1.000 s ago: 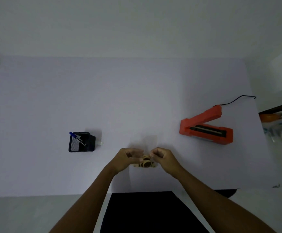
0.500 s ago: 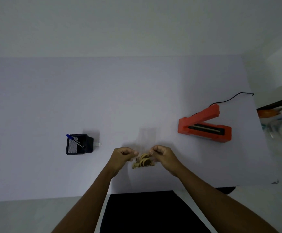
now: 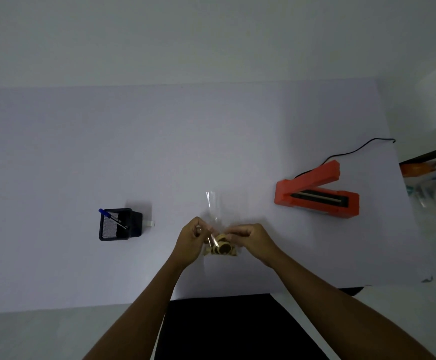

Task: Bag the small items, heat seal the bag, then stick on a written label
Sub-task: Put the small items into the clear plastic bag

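Head view looks down on two bare forearms reaching forward from the lower edge and converging over a white table [image 3: 211,152]. Left hand [image 3: 189,241] is curled, its fingertips pinching the left side of a clear plastic bag [image 3: 218,211]; right hand [image 3: 254,239] is curled likewise, pinching the bag's right side — the two hands sit close together with the bag between them. Small round brown items [image 3: 222,248] are bunched at the bag's near end, just between and below the knuckles (their exact number cannot be told), while the rest of the bag extends away from the hands. Well apart to the right lies one orange heat sealer [image 3: 318,197], its arm raised, a black cord [image 3: 354,152] trailing behind. Well apart to the left stands one black mesh pen holder [image 3: 119,224] with one blue-capped pen [image 3: 113,219] — a small white slip [image 3: 150,223] lies just beside it.
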